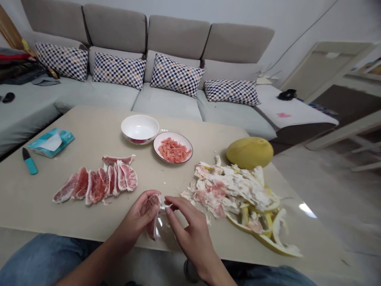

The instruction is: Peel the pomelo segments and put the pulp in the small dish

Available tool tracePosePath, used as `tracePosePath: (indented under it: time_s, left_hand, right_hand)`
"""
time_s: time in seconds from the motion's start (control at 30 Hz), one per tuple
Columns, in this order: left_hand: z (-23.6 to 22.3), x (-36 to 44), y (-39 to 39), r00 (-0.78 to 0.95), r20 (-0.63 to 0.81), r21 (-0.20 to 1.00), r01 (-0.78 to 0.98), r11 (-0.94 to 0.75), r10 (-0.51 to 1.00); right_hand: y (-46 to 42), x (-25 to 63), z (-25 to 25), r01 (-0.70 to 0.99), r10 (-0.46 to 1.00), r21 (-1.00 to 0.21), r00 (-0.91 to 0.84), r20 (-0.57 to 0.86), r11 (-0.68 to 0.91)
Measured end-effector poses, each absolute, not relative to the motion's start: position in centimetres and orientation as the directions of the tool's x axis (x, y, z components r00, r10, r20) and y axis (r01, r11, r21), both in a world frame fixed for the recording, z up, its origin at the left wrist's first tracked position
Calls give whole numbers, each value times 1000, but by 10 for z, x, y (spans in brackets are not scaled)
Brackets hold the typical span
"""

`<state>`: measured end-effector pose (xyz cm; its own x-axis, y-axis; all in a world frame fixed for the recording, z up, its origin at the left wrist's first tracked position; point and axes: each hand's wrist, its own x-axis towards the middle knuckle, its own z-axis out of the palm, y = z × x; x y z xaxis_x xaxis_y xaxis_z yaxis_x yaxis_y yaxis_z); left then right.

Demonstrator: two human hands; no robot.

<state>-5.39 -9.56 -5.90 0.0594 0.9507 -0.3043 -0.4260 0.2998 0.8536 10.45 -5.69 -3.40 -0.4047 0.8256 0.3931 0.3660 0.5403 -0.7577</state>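
My left hand (135, 218) is closed around a pomelo segment (152, 226) with pink flesh and pale skin, held upright near the table's front edge. Just to its right, my right hand (192, 226) has thumb and forefinger pinched at a thin whitish strip of membrane (163, 206) by the segment's top. Several pomelo segments (98, 184) lie in a row on the left. Beyond the hands, a dark-rimmed plate (187, 140) holds peeled pink pulp (174, 151). A heap of white pith and membrane scraps (229, 186) lies right of my right hand.
A white bowl (139, 125) stands beside the plate. One whole yellow pomelo (250, 153) sits behind the scraps, with thick rind pieces (268, 238) in front. At left lie a small knife (29, 163) with a teal handle and a tissue pack (52, 142). A sofa (166, 105) borders the table.
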Motion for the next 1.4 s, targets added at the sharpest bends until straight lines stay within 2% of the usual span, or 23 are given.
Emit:
tracePosePath:
  time_s: [0.1,0.17,0.37,0.43,0.5,0.6,0.67,0.8,0.93,1.03,1.13,1.2,1.33,1.4]
  left_hand:
    - [-59,-55,-96,30,-248,892,-383,240,968]
    - [-60,-55,-96,-12,-219,907,-370,199,976]
    - [-62,-55,-98,-1,-271,919,-300,258,963]
    - [-61,-54,-98,15,-281,924,-268,274,960]
    - [-58,-54,-98,57,-284,921,-260,289,957]
    - [-53,-55,-99,133,-267,913,-283,295,954]
    - [-51,-56,-99,163,-252,908,-301,291,954]
    - [-51,-59,-101,209,-227,901,-326,287,951]
    - [-51,-59,-102,220,-260,878,-350,325,940]
    - [-50,-59,-101,184,-282,867,-372,332,942]
    - [-49,-59,-99,164,-292,860,-386,334,942]
    - [-50,-58,-98,155,-295,857,-393,333,943]
    - [-54,-56,-97,102,-303,861,-398,318,948]
    - [-56,-56,-96,83,-307,862,-397,314,948]
  right_hand:
    - [-59,98,-27,352,802,-735,-405,438,579]
    - [-60,98,-26,377,771,-679,-409,489,630]
    - [-62,103,-32,496,595,-365,-461,658,788]
    - [-60,104,-31,511,571,-314,-488,660,800]
    - [-57,104,-28,492,600,-367,-492,631,790]
    - [-49,105,-20,444,709,-553,-434,555,705]
    - [-42,107,-15,431,766,-634,-388,513,642]
    - [-27,117,-15,481,830,-676,-311,463,558]
    - [-5,146,-26,564,881,-680,-247,403,469]
    - [14,181,-37,706,883,-574,-161,441,415]
    - [30,219,-48,896,903,-361,-91,421,259]
    - [36,239,-55,949,899,-239,-88,430,207]
    - [38,253,-64,947,808,-170,-130,574,273]
    - [32,244,-66,945,808,-149,-161,566,292]
